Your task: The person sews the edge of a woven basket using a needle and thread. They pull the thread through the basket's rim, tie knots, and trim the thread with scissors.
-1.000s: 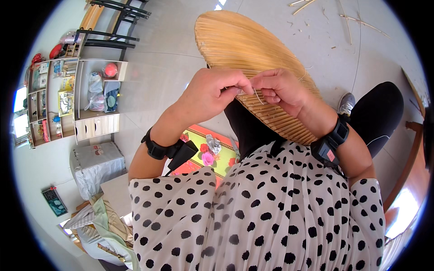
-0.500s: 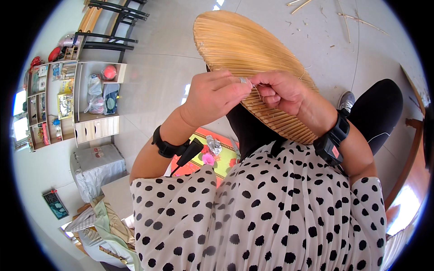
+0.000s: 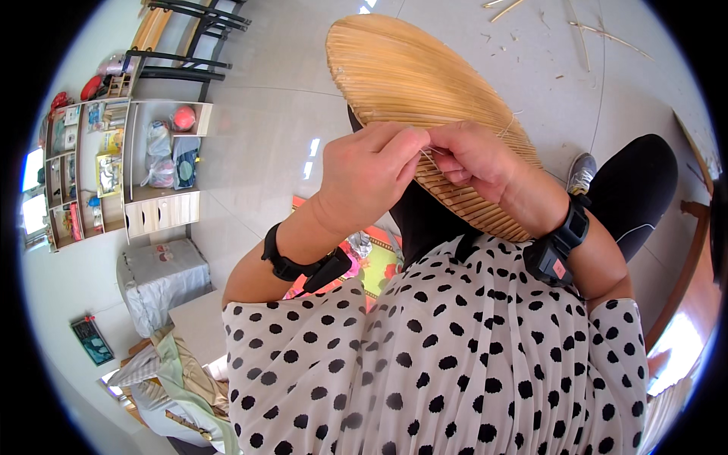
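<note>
An oval mat of thin tan stalks (image 3: 409, 68), laid side by side, rests slanting across my lap. Over its near left edge my two hands meet, fingertips touching. My left hand (image 3: 371, 167) is closed in a pinch, thumb against the fingers. My right hand (image 3: 478, 159) pinches too, its fingers curled. A thin whitish thread (image 3: 431, 155) runs between the fingertips and shows in a small loop below them. Another bit of thread (image 3: 516, 119) sticks up from the mat's right side. The exact spot where the fingers grip is hidden.
Loose stalks (image 3: 607, 34) and scraps lie on the tiled floor (image 3: 273, 136) at the far right. By my left elbow, partly behind the arm, is a bright floral-patterned surface (image 3: 371, 273) with crumpled foil (image 3: 360, 243). A shelf unit (image 3: 163, 163) stands at left, a wooden edge (image 3: 686, 265) at right.
My left hand has turned and shifted slightly right, its fingertips now against the right hand's. A small silvery piece seen at the left fingertips before is no longer visible. The mat has barely moved.
</note>
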{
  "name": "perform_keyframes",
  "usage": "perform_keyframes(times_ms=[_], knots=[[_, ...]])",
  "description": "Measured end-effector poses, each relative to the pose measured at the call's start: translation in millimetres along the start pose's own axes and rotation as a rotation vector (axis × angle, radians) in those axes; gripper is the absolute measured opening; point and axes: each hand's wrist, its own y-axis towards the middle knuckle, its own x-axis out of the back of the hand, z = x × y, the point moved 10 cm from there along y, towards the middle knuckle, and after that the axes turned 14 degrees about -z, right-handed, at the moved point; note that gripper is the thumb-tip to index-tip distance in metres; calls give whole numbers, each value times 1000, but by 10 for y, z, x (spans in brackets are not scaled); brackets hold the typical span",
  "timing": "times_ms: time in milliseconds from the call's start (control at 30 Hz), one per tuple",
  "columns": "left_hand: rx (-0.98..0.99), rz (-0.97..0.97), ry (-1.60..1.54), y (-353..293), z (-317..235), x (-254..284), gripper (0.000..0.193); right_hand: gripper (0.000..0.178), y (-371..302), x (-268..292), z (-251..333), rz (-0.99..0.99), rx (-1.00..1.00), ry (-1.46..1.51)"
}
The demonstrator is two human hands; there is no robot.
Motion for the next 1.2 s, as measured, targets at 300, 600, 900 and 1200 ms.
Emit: perform_keyframes(times_ms=[300, 600, 900, 1200], knots=[[157, 294, -140, 83, 196, -93, 14, 26, 59, -18, -61, 50, -35, 86], [83, 376, -84, 171, 77, -114, 18, 40, -96, -113, 81, 133, 33, 5], [40, 211, -16, 142, 20, -75, 19, 46, -85, -131, 158, 100, 106, -37], [459, 237, -296, 36, 353, 20, 28, 39, -75, -24, 166, 128, 164, -91]])
